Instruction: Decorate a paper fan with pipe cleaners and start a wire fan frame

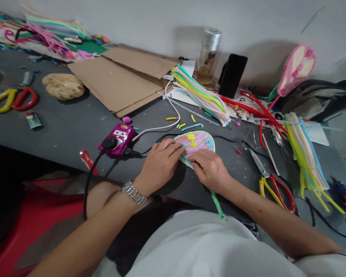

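L grip (158,167), R grip (210,171), flat on pink craft piece (194,142)

The pink-striped craft panel (193,141) is showing a mint-green edge, with yellow and blue squiggles across it.

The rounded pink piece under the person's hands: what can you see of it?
The pink piece is a flat, half-round shape of soft-looking strips, edged in mint green, with yellow bits and blue bits on top. It lies on the dark table, under the left hand and right hand, which hide its lower part. A green strip trails from beneath them toward the table edge.
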Demonstrator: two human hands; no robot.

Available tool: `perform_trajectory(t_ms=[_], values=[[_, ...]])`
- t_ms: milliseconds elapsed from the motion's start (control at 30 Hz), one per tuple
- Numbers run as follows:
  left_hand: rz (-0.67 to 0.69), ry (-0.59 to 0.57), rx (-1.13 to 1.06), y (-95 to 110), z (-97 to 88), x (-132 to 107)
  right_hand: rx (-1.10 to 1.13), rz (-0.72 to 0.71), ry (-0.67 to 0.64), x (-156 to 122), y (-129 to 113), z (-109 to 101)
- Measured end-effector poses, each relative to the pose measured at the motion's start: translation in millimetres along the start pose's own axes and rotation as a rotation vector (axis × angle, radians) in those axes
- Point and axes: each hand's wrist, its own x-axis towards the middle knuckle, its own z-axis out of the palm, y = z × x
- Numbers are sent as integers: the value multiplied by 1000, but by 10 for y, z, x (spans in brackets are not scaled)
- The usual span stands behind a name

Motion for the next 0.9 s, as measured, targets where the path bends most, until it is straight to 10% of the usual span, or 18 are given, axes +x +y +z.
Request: perform_trajectory(t_ms=[900], values=[[-31,-60,-54,10,7,-65,-268,-64,-121,-51,0,-93]])
